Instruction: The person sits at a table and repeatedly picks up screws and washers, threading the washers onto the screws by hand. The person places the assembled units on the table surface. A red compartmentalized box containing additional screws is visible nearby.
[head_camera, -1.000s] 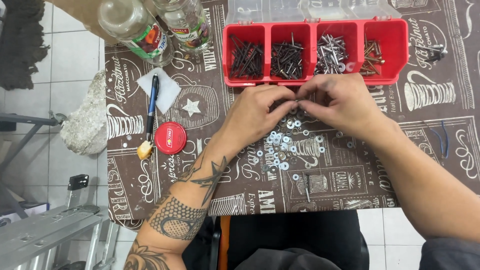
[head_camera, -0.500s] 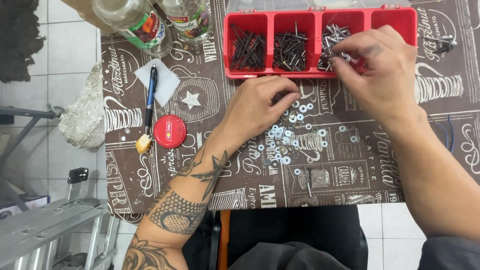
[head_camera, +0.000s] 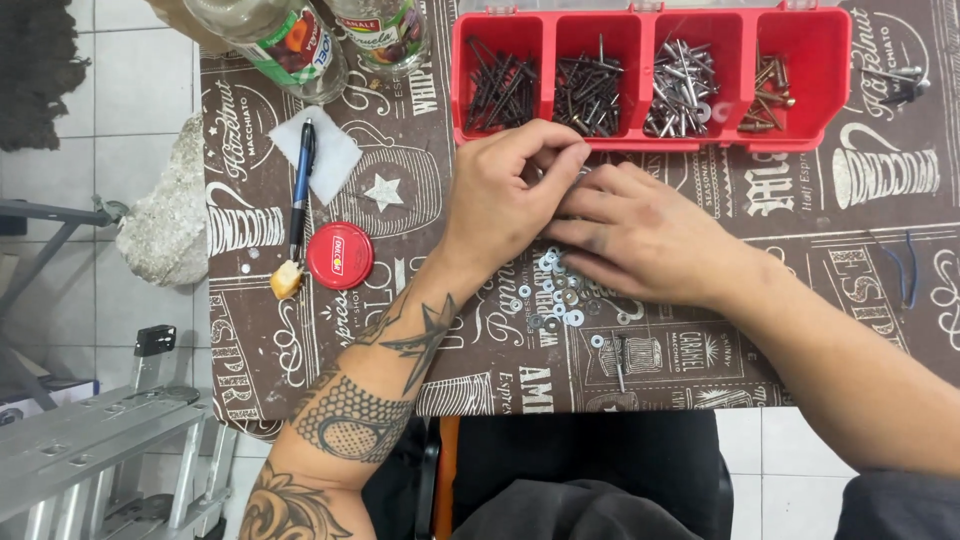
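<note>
washers (head_camera: 560, 290), small and silver, lie scattered on the surface (head_camera: 700, 200) right under our two hands, near its front edge. our left hand (head_camera: 510, 190) rests over the top of the pile with the fingers curled and the tips pinched together on something too small for us to make out. our right hand (head_camera: 640, 235) lies flat beside it, fingers stretched toward the left hand and touching the pile; whether it holds anything we cannot tell. the two hands meet fingertip to fingertip just below the red tray (head_camera: 830, 60).

that tray sits at the far edge of the surface, split into four compartments: dark nails in the two on the left, bright screws in the third, a few brownish fasteners in the last. a single nail (head_camera: 618, 360) lies apart from the washers, nearer to us.

further left we see a red round lid (head_camera: 340, 256), a blue pen (head_camera: 302, 185) lying across a white cloth (head_camera: 335, 150), and two glass bottles (head_camera: 290, 40) at the far corner. a patterned brown cover lines the surface.
</note>
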